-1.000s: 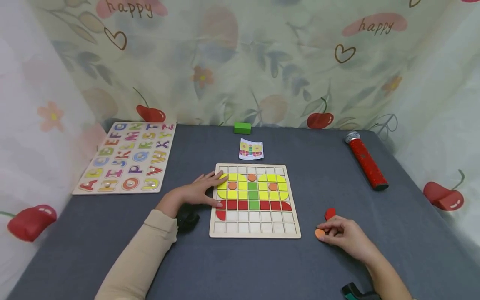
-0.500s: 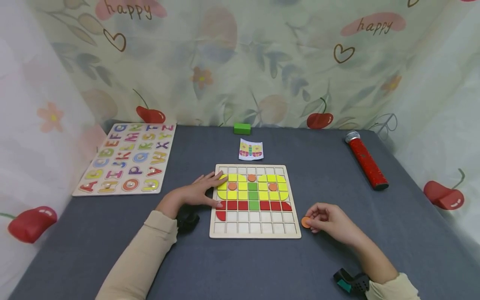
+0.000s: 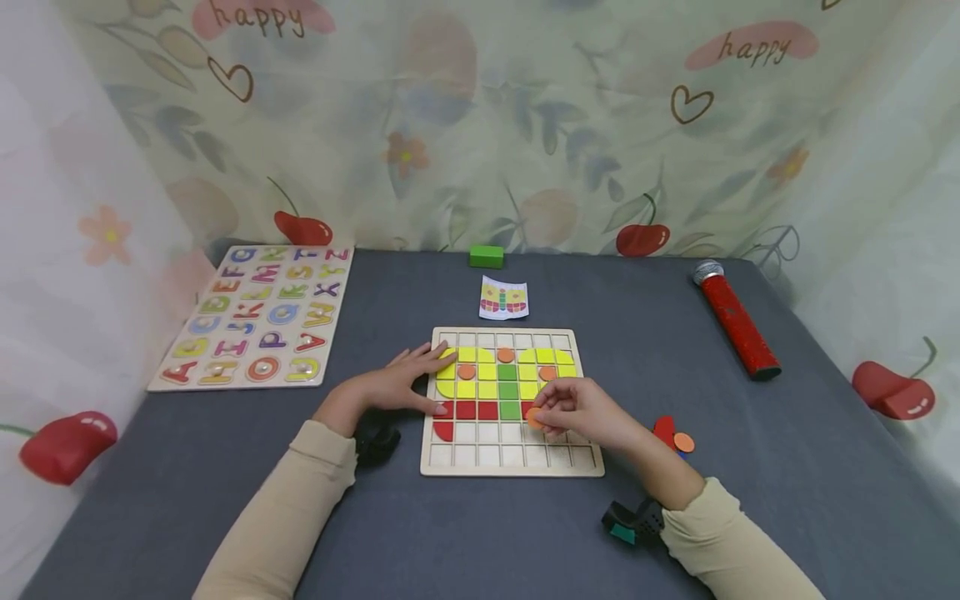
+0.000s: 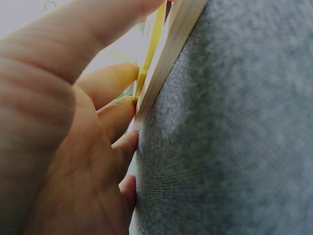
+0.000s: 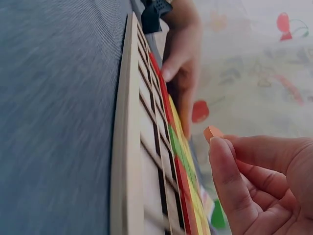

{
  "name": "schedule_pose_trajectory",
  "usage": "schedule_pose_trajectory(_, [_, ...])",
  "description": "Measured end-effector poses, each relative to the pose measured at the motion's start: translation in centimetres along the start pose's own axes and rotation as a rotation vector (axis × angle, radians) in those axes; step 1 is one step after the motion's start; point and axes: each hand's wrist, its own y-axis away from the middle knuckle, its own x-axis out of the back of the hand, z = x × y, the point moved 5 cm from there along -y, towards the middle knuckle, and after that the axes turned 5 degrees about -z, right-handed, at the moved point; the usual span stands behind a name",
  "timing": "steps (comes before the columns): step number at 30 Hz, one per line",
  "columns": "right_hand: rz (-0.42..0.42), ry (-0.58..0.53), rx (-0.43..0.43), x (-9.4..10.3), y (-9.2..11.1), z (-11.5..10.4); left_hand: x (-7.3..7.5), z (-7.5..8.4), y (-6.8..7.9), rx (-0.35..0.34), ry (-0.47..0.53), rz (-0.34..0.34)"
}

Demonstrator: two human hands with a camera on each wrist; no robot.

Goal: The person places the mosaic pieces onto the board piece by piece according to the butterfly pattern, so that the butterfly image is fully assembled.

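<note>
In the head view a wooden grid board [image 3: 512,472] holds yellow, red, green and orange pieces in a butterfly-like pattern. My left hand [image 3: 392,387] rests on its left edge with fingers spread, thumb at the red row. The left wrist view has those fingertips along the board's wooden side. Between thumb and index finger, my right hand [image 3: 588,412] pinches an orange disc [image 5: 212,132] above the board, overlapping the red row in the head view. Several grid cells [image 3: 487,455] along the front show white.
Red pieces [image 3: 663,429] and another orange disc [image 3: 683,442] lie right of the board, beside the right forearm. Behind the board are a small picture card [image 3: 504,298] and a green block [image 3: 486,257]. A letter puzzle [image 3: 238,387] lies left, a red microphone [image 3: 738,325] right.
My right hand has carried the orange disc leftward from beside the loose pieces to over the board. My left hand has stayed at the board's left edge.
</note>
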Motion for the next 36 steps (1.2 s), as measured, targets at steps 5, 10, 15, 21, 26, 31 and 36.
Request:
schedule_pose_trajectory(5, [-0.051, -0.013, 0.010, -1.9, -2.4, -1.0, 0.0, 0.0, 0.0, 0.012, 0.001, -0.001])
schedule_pose_trajectory(10, [-0.097, 0.007, -0.007, -4.0, -4.5, -1.5, 0.0, 0.0, -0.1, 0.010, 0.004, -0.002])
schedule_pose_trajectory(15, [-0.104, 0.085, -0.009, -5.6, -5.9, -1.7, 0.0, 0.0, 0.0, -0.005, 0.003, 0.002])
schedule_pose_trajectory(21, [-0.042, 0.310, 0.070, -6.4, -5.9, -2.3, 0.0, -0.1, 0.0, -0.011, 0.004, 0.005])
schedule_pose_trajectory(26, [-0.007, 0.404, 0.115, -6.6, -5.6, -2.8, 0.0, -0.1, -0.1, -0.006, -0.003, 0.001])
schedule_pose_trajectory(31, [0.002, 0.401, 0.090, -6.2, -5.2, -2.8, 0.0, 0.1, -0.1, -0.006, -0.005, -0.001])
schedule_pose_trajectory(36, [0.030, 0.396, 0.058, -4.9, -4.4, -2.6, 0.0, 0.1, 0.1, 0.008, 0.000, -0.004])
